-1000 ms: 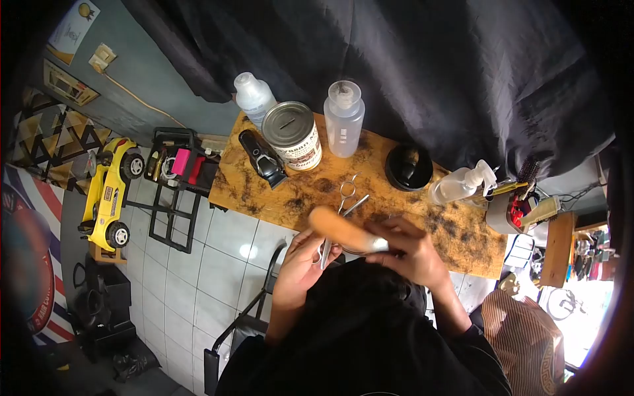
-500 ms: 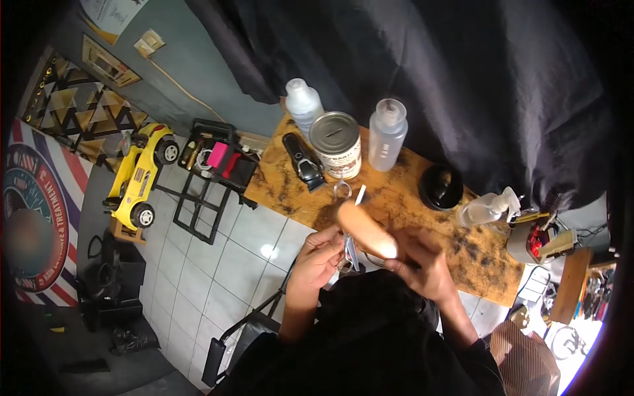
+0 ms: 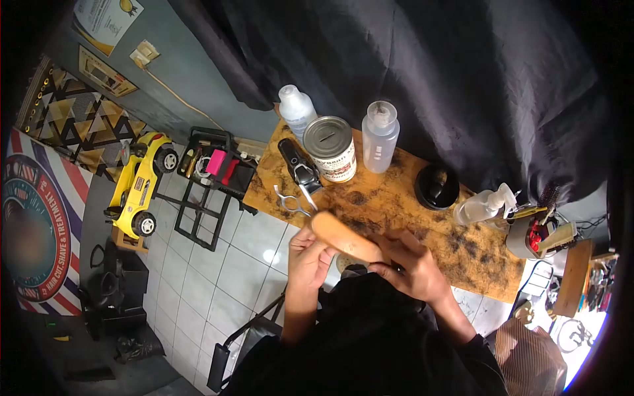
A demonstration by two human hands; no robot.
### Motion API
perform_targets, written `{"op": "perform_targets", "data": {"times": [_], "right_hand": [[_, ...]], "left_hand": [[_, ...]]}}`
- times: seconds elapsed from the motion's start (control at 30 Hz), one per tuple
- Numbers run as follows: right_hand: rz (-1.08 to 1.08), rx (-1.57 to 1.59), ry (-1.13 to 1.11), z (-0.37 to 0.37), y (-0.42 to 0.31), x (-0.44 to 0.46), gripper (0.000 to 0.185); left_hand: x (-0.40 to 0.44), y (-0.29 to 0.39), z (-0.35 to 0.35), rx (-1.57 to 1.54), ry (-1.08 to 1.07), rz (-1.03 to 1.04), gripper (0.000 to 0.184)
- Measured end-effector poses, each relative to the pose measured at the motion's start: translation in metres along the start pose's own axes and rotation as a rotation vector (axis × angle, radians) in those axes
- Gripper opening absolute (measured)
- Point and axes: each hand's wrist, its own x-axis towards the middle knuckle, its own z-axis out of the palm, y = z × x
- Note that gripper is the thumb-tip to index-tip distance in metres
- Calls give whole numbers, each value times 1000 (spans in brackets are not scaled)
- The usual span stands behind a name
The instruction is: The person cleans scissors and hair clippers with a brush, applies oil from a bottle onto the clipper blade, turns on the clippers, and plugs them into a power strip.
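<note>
My right hand [image 3: 417,267] grips one end of a brush with a rounded wooden back [image 3: 347,239]; its bristles are turned out of sight. Close by on the left, my left hand [image 3: 309,259] has its fingers closed around scissors [image 3: 290,200], whose ring handles stick out beyond the fingertips. The wooden back hides the blades. A slim white piece [image 3: 308,197] shows beside the rings; I cannot tell what it belongs to. Past the hands, a black hair clipper [image 3: 298,165] lies near a tin can [image 3: 330,148] with a slotted lid.
On the wooden table [image 3: 389,191], strewn with dark hair, stand two plastic bottles [image 3: 380,142], a black bowl [image 3: 437,187], a spray bottle [image 3: 485,206] and a tool holder [image 3: 528,237]. A black cart [image 3: 214,165] and a yellow toy car [image 3: 140,185] stand left.
The wooden brush has moved left and tilted flatter, now covering part of my left hand's fingers. The scissors' rings have swung out to the left, and the view has shifted slightly.
</note>
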Motion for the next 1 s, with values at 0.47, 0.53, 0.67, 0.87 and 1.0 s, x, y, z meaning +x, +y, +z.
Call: {"op": "perform_targets", "data": {"times": [0.47,0.53,0.67,0.87,1.0], "right_hand": [[55,-31,148,0,0,-7,47],[44,-15,144,7,1,-9,46],[143,-123,158,5,24,-33,47],[260,-106,302,0,14,-25,45],[44,-23,197,24,3,-16,49]], "left_hand": [[3,-12,14,242,112,90,13],[3,-13,25,195,146,84,10],[9,1,35,228,296,243,11],[8,-11,35,184,421,318,11],[-2,-30,38,97,320,180,9]]}}
